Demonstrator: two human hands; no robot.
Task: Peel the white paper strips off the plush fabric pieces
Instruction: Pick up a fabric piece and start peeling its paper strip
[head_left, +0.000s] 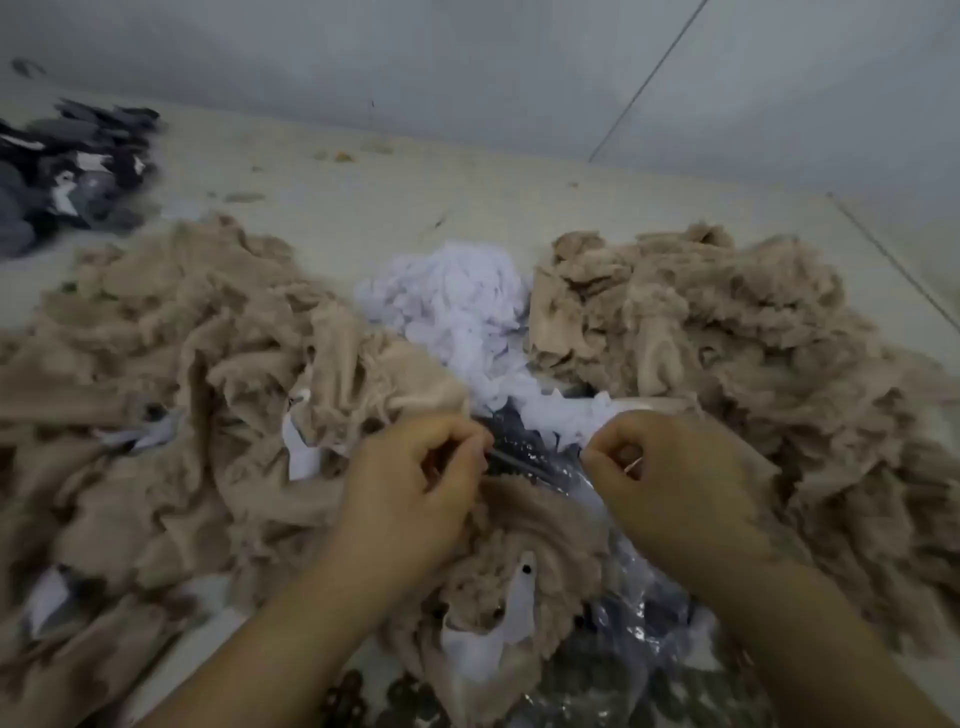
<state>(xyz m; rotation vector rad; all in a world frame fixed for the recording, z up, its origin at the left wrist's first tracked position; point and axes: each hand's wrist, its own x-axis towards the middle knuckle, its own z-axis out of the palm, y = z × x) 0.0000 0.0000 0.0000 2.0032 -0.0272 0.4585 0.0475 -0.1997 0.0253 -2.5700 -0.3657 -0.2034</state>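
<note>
2 hands worked close together over a plush fabric piece (519, 561) lying nearest the person, white paper (485, 649) showing on its lower part. The left hand (415, 488) had its fingers curled, pinching something thin and dark; the blur hid what. The right hand (670, 483) was clenched in a pinch grip on a white paper strip (566, 415). Beyond them sat a heap of peeled white strips (457, 306), flanked by a left tan plush pile (171, 364) and a right tan plush pile (727, 332). Dark fabric scraps (72, 171) lay farthest, on the floor (415, 192).
</note>
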